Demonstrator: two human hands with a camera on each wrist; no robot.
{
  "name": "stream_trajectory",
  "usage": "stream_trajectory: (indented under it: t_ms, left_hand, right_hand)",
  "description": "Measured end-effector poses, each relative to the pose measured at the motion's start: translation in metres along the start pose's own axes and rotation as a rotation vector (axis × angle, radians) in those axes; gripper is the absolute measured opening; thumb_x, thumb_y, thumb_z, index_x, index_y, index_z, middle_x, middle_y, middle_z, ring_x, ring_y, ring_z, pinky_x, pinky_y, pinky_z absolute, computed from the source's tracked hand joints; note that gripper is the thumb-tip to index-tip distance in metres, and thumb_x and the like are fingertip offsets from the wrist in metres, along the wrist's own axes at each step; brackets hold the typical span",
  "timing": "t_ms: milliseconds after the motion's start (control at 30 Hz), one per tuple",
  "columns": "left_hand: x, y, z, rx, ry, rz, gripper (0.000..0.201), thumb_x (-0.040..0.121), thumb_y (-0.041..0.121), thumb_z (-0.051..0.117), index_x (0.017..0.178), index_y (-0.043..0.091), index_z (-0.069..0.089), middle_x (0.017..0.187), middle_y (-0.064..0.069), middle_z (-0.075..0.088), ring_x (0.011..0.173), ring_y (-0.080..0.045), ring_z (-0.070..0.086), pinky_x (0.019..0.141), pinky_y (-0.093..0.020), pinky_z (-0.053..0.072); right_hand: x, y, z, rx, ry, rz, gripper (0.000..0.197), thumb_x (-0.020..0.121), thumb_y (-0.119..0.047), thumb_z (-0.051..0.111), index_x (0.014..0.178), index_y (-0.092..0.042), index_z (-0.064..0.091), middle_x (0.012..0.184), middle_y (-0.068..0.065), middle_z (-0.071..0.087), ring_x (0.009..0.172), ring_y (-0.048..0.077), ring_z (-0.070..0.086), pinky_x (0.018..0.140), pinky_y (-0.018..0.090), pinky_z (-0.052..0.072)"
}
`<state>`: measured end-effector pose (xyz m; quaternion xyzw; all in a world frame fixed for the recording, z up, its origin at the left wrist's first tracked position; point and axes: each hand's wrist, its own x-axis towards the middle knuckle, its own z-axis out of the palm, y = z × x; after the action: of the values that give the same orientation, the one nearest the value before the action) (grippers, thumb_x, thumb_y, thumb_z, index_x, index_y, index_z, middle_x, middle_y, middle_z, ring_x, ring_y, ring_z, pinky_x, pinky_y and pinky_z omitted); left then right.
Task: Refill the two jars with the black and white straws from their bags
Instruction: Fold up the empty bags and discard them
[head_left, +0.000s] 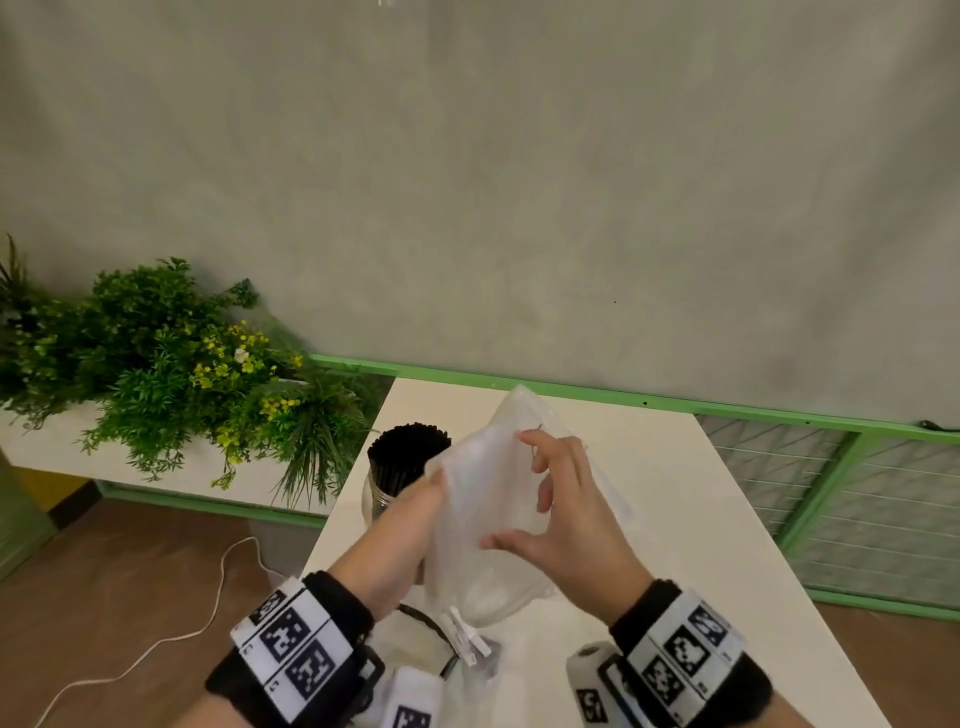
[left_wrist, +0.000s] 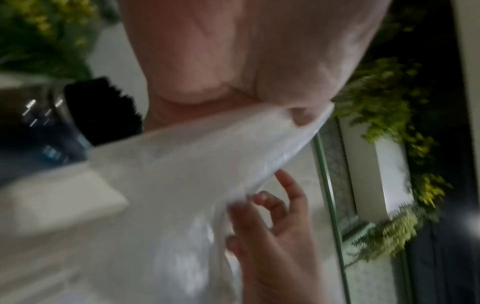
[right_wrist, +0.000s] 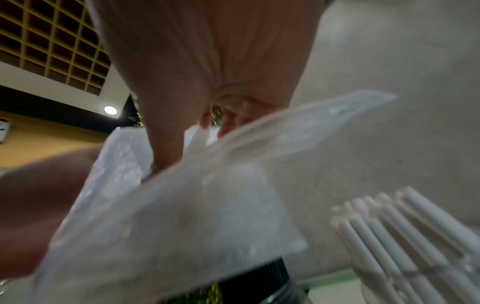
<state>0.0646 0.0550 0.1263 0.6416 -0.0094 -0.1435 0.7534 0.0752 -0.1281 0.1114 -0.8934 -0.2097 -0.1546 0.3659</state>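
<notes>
both hands (head_left: 558, 525) grip plastic bag (head_left: 493, 499) | black straws jar (head_left: 397, 467) behind

The head view is evenly lit and soft, with no hard shadows; the white bench (head_left: 675, 519) is bright and the wall (head_left: 519, 182) flat grey. Straight edges bow toward the corners from the wide lens. Both wrist views are dimmer and smeared by motion blur. In the left wrist view the plants (left_wrist: 384, 107) streak, and the jar (left_wrist: 49, 123) carries small glints. In the right wrist view a round ceiling lamp (right_wrist: 110, 110) glows at far left, and the plastic bag (right_wrist: 182, 216) is out of focus.
</notes>
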Motion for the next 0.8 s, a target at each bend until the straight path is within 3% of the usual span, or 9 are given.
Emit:
stream_trajectory:
  t_ms: [133,233,300,367,467,567,667,733,800]
  left_hand:
    - [-0.012,-0.001,0.007,-0.331,-0.199,-0.010,0.068,0.064,0.042,0.075,0.119,0.005,0.060,0.103,-0.016,0.070,0.081,-0.023,0.069,0.069,-0.030,0.054]
    - [-0.014,-0.002,0.012,-0.265,-0.164,0.020,0.093,0.049,0.055,0.086,0.124,0.008,0.056,0.110,-0.012,0.070,0.094,-0.023,0.068,0.074,-0.031,0.055]
    - [-0.012,0.000,0.016,-0.243,-0.076,0.009,0.077,0.065,0.058,0.074,0.126,0.014,0.056,0.116,-0.006,0.069,0.106,-0.023,0.065,0.073,-0.032,0.057]
    - [-0.011,0.005,0.018,-0.356,-0.050,-0.061,0.056,0.080,0.051,0.056,0.121,0.014,0.059,0.118,-0.011,0.067,0.109,-0.030,0.063,0.056,-0.025,0.055]
    - [-0.007,0.008,0.014,-0.481,-0.059,-0.099,0.052,0.085,0.045,0.047,0.119,0.008,0.060,0.116,-0.023,0.065,0.103,-0.039,0.062,0.046,-0.024,0.052]
    - [-0.001,0.005,0.008,-0.498,-0.015,-0.057,0.058,0.083,0.047,0.047,0.125,0.008,0.056,0.116,-0.021,0.066,0.105,-0.036,0.063,0.076,-0.042,0.055]
    - [0.006,0.000,0.002,-0.450,0.120,-0.026,0.051,0.088,0.049,0.044,0.119,0.011,0.059,0.108,-0.020,0.069,0.092,-0.034,0.067,0.072,-0.048,0.051]
    - [0.010,-0.003,0.000,-0.386,0.219,0.048,0.038,0.095,0.044,0.041,0.115,0.018,0.060,0.108,-0.016,0.069,0.092,-0.030,0.068,0.073,-0.047,0.055]
    - [0.012,-0.008,-0.004,-0.121,0.350,0.258,0.020,0.099,0.033,0.042,0.112,0.030,0.058,0.113,-0.006,0.063,0.101,-0.022,0.061,0.075,-0.034,0.052]
  right_hand:
    - [-0.002,0.006,0.026,-0.006,0.150,0.012,0.104,0.051,-0.066,0.076,0.137,-0.046,0.020,0.134,-0.011,0.021,0.120,0.009,0.032,0.105,0.030,0.032]
    - [-0.001,0.000,0.036,-0.031,0.128,0.014,0.116,0.048,-0.072,0.072,0.143,-0.041,0.012,0.147,-0.009,0.013,0.139,0.014,0.018,0.113,0.040,0.024]
    - [-0.002,-0.003,0.041,-0.028,0.107,0.011,0.127,0.046,-0.075,0.072,0.146,-0.043,-0.001,0.155,-0.004,0.006,0.146,0.015,0.006,0.117,0.039,0.016]
    - [-0.003,-0.002,0.045,0.018,0.072,0.050,0.138,0.039,-0.081,0.071,0.142,-0.049,-0.017,0.157,-0.005,0.001,0.147,0.011,-0.001,0.118,0.034,0.009]
    - [-0.004,0.003,0.045,0.101,0.017,0.169,0.144,0.035,-0.074,0.080,0.142,-0.047,-0.013,0.150,-0.014,0.017,0.142,0.008,0.016,0.116,0.033,0.019]
    - [-0.002,0.011,0.041,0.241,-0.007,0.267,0.122,0.042,-0.052,0.091,0.140,-0.043,0.019,0.131,-0.021,0.045,0.119,0.004,0.049,0.096,0.026,0.046]
    - [0.000,0.015,0.037,0.290,-0.053,0.310,0.076,0.056,-0.035,0.090,0.118,-0.035,0.047,0.100,-0.012,0.065,0.089,0.001,0.062,0.073,0.022,0.054]
    - [0.001,0.019,0.033,0.291,-0.076,0.330,0.053,0.062,-0.030,0.086,0.107,-0.027,0.058,0.091,-0.007,0.068,0.082,0.005,0.064,0.070,0.026,0.054]
    - [0.002,0.025,0.028,0.233,-0.113,0.340,0.040,0.067,-0.029,0.081,0.101,-0.020,0.063,0.088,-0.004,0.069,0.081,0.011,0.065,0.074,0.036,0.055]
